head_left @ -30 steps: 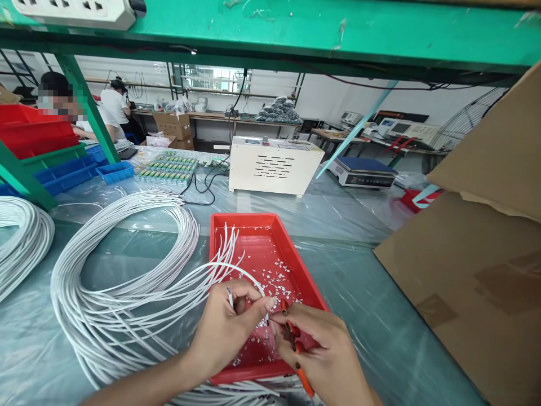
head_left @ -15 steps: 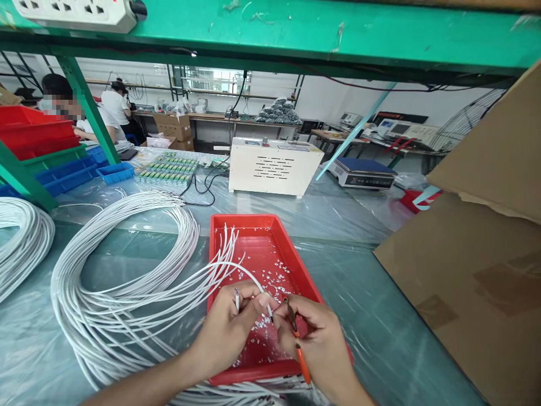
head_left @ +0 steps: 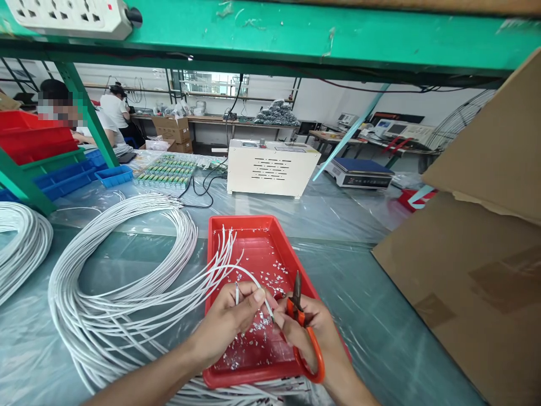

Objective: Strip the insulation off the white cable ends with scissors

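Note:
Over a red tray (head_left: 279,237), my left hand (head_left: 230,316) pinches a white cable (head_left: 253,277) near its end. A second short cable end (head_left: 237,293) sticks up between its fingers. My right hand (head_left: 313,330) is closed around orange-handled scissors (head_left: 313,352), their dark blades pointing up and away from the cable. Its thumb and forefinger touch the tip of the cable, where a dark bit shows. Small silvery scraps lie scattered in the tray. Several other cable ends rest over the tray's left side, running from a big white coil (head_left: 67,282).
Another coil (head_left: 25,248) lies at the far left. Behind the tray stand a cream machine (head_left: 270,169), a scale (head_left: 359,173) and green circuit boards (head_left: 167,169). A cardboard box (head_left: 473,282) borders the right; a green shelf beam (head_left: 270,39) crosses overhead. Two people sit at the back left.
The scissors have turned in my right hand, so the blades now point upward and an orange handle loop shows. My left hand keeps its pinch on the cable.

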Demonstrator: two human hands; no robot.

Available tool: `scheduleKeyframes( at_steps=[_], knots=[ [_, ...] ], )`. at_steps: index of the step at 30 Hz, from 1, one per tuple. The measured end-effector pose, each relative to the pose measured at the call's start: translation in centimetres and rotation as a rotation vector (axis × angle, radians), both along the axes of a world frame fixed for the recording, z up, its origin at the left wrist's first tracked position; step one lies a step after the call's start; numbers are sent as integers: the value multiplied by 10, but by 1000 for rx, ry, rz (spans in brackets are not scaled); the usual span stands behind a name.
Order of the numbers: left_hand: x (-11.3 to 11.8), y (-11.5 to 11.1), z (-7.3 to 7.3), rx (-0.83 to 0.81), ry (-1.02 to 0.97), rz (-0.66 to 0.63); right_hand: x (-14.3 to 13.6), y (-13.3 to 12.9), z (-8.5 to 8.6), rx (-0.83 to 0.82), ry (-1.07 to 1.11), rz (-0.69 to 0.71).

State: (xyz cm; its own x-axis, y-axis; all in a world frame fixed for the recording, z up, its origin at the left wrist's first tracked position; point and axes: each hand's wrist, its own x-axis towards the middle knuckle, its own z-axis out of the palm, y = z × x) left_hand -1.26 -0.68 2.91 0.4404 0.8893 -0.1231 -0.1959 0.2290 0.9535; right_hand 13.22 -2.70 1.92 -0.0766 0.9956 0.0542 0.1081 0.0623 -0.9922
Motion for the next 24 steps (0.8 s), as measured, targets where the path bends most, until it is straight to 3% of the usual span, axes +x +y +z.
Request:
scheduleKeyframes(
  at_steps=[7, 9, 12, 15, 18, 24],
  knots=[
    [5, 1, 1, -13, -16, 149, 6, -7, -3, 908, -698, -162],
    [5, 1, 1, -47, 0, 190, 7, -8, -6, 1081, -861, -168],
    [3, 1, 1, -38, 73, 220, 7, -7, -12, 1189, -1010, -131],
    [1, 1, 2, 2, 80, 210, 7, -7, -14, 1096, -865, -140],
    [-2, 2, 5, -3, 60, 194, 7, -12, -9, 883, -580, -103],
    [-9, 4, 12, -10, 42, 130, 6, -23, -3, 90, -114, 188]
  ],
)
